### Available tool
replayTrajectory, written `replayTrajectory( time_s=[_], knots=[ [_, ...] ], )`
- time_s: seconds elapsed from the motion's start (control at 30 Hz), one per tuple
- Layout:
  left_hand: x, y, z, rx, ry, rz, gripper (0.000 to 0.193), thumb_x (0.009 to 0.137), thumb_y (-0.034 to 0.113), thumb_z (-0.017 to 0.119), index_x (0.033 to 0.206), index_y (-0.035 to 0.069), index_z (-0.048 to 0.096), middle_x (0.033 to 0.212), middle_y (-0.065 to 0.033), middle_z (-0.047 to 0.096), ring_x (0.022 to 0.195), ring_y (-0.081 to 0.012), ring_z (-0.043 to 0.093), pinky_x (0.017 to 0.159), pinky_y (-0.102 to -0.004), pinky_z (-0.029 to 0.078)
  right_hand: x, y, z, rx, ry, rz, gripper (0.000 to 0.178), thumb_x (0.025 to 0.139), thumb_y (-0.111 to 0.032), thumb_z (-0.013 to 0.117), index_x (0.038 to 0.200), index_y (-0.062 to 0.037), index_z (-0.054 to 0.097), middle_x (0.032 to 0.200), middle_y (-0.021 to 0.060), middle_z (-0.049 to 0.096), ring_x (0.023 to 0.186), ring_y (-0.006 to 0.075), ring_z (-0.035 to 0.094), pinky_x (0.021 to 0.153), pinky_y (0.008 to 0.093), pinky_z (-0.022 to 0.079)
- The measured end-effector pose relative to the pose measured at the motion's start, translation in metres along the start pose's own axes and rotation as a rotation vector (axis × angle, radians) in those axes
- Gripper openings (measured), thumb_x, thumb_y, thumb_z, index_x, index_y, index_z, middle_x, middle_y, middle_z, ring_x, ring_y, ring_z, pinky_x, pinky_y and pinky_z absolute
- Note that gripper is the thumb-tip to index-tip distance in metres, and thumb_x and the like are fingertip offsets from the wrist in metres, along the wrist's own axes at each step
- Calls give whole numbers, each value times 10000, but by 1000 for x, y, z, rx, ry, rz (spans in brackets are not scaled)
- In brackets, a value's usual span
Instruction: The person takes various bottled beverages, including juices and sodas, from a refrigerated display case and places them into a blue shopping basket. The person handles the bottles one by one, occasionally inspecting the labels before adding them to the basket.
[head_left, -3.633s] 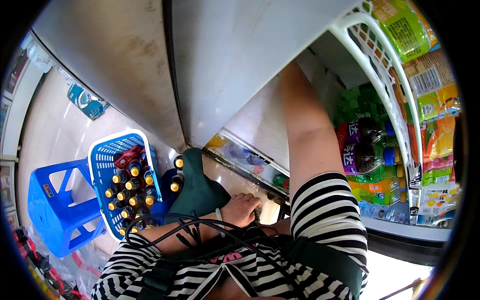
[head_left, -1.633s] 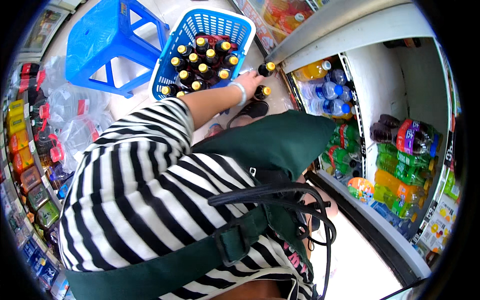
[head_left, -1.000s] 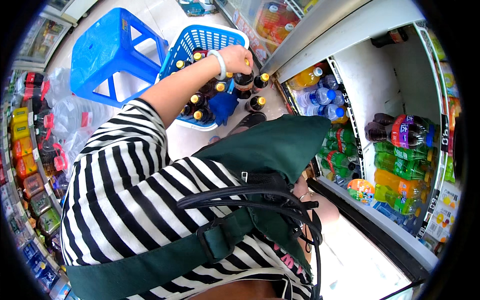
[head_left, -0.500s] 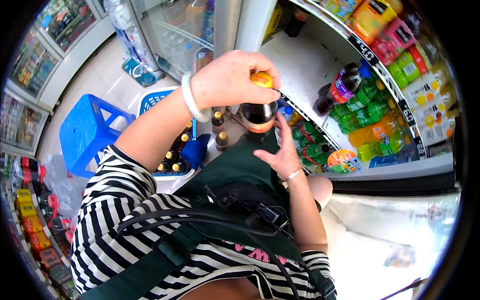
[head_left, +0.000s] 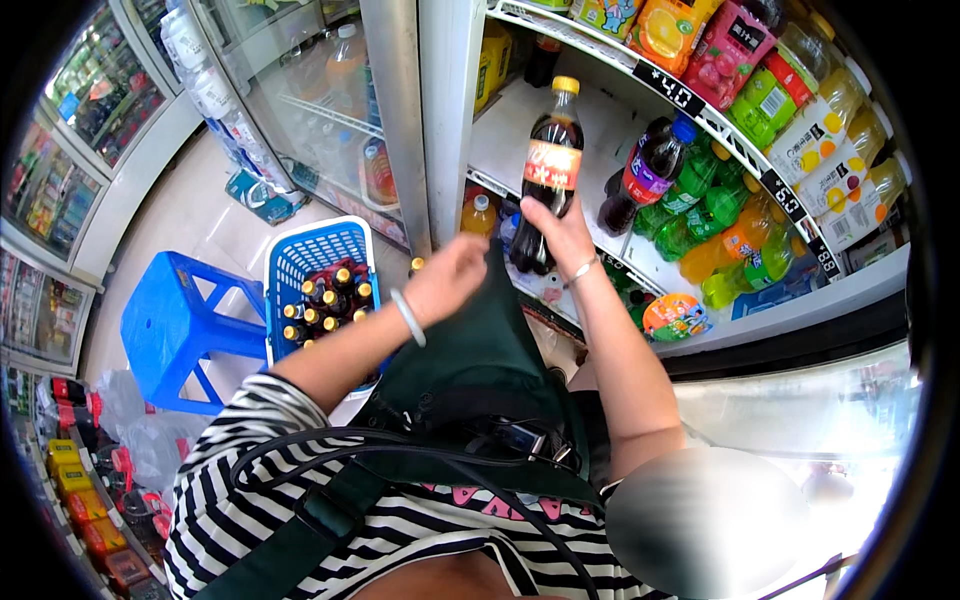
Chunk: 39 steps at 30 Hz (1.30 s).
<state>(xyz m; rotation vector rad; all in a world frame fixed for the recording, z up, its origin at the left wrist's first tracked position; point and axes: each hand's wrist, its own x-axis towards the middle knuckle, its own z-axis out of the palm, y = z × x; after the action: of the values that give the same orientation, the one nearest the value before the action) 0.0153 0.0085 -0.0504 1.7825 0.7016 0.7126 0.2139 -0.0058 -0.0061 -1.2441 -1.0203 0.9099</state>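
My right hand [head_left: 562, 232] grips the lower part of a dark cola bottle [head_left: 551, 165] with a yellow cap and an orange-red label. The bottle stands nearly upright, cap up, in front of an open white cooler shelf. To its left, my left hand [head_left: 452, 282] is apart from the bottle, its fingers loosely curled and slightly blurred, with nothing visible in them. Several dark bottles with yellow caps [head_left: 330, 298] stand in a blue and white basket [head_left: 290, 262] on the floor beside my left forearm. Another yellow-capped bottle [head_left: 417, 265] shows behind my left hand.
Right of the held bottle, a purple-labelled bottle [head_left: 650, 175] and green and orange bottles [head_left: 735, 240] lie on the cooler shelf [head_left: 495, 140]. Juice bottles [head_left: 735, 55] line the shelf above. A blue stool [head_left: 175, 325] and an open glass door [head_left: 310, 130] are at left.
My left hand has let go of the bottle's cap and moved down and left. My right hand has closed on the bottle and raised it towards the shelf. The view has shifted.
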Motion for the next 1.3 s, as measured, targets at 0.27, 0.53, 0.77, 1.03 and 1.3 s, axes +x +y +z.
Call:
replayTrajectory(
  time_s=[0.27,0.53,0.77,1.03,1.3],
  knots=[
    [-29,-27,25,495,-22,281,225,747,137,568,969,102,565,979,-89,498,966,-283,422,816,-386,316,132,24,-2,-78,229,-235,692,565,-134,786,1075,-3,336,975,99,501,869,180,512,760,286,444],
    [-20,-36,14,489,3,223,201,728,127,579,924,84,576,969,-91,502,946,-279,439,834,-389,317,217,60,-4,-219,214,-303,770,572,-96,782,1148,0,280,1054,120,491,940,194,502,820,290,436],
    [-13,-44,8,474,0,199,193,725,110,573,917,82,576,956,-90,497,946,-272,435,812,-388,317,280,71,-8,-231,204,-405,817,554,-124,800,1183,10,296,1124,126,466,1008,206,466,895,300,387],
    [-5,-50,5,470,14,173,196,701,89,589,896,89,577,940,-83,498,931,-269,442,782,-383,332,324,83,-35,-328,248,-405,783,551,-198,815,1150,-5,349,1106,129,497,1002,226,489,873,298,405],
    [-1,-50,6,448,33,200,200,671,64,596,868,93,583,905,-68,501,888,-262,458,756,-371,336,323,83,-32,-486,196,-257,893,581,-254,794,1258,0,271,1176,176,465,1078,270,459,939,325,357]
  ],
)
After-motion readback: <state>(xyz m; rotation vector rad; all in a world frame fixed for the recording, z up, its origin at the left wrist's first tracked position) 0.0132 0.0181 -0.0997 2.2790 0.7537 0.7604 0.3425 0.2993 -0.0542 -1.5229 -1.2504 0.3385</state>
